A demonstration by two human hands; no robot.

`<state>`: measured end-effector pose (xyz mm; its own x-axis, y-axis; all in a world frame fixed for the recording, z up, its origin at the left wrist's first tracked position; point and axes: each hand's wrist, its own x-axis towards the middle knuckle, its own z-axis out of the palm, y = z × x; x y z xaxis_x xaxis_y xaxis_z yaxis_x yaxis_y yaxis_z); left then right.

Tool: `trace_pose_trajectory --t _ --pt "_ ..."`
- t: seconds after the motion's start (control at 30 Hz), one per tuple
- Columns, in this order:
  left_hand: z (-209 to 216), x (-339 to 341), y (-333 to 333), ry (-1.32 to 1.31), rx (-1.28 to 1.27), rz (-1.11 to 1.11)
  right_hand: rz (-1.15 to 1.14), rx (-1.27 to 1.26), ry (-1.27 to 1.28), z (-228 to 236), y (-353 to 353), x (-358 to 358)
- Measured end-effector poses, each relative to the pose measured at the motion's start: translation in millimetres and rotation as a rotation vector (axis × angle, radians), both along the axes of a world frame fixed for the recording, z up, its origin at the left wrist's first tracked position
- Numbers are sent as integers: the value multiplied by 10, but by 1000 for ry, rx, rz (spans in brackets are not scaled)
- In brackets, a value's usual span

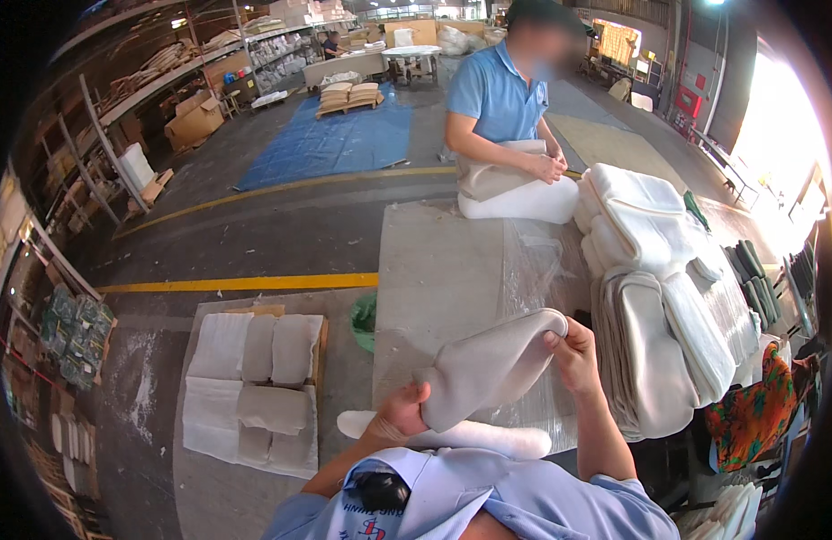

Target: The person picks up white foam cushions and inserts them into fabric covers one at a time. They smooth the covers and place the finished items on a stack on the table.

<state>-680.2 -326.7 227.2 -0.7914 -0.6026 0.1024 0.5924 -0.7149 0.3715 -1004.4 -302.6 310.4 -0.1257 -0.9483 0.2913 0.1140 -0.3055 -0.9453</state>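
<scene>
Both my hands hold a grey fabric piece (492, 364), stretched at a slant above the table. My left hand (402, 409) is closed on its lower left end, thumb on top. At the upper right corner, my right hand (575, 355) pinches the rounded edge. The middle of the piece bulges and folds softly. Below it, a long white padded piece (497, 438) lies along the table's near edge, close to my body and partly hidden by the fabric. To the right of my right hand stands a stack of folded grey pieces (637, 351).
The table (443, 261) has clear plastic film on its right part. White padded pieces (637, 216) are piled at the right. A co-worker (497, 117) across the table holds a grey piece. Left, a low pallet bears white and grey pieces (276, 409); a green bag (365, 321) sits beside the table.
</scene>
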Motion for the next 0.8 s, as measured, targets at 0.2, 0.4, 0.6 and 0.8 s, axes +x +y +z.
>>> trace_pose_trajectory --t 0.2,0.4,0.6,0.8 --pt "361 -363 68 -103 -43 144 46 18 -5 -159 115 -104" --pt "593 -383 38 -67 -162 101 24 -29 -69 -286 100 -208" --pt "609 -345 7 -135 -89 40 3 143 -4 -549 172 -204" --pt "823 -282 27 -121 -104 6 -131 97 171 149 531 -428"
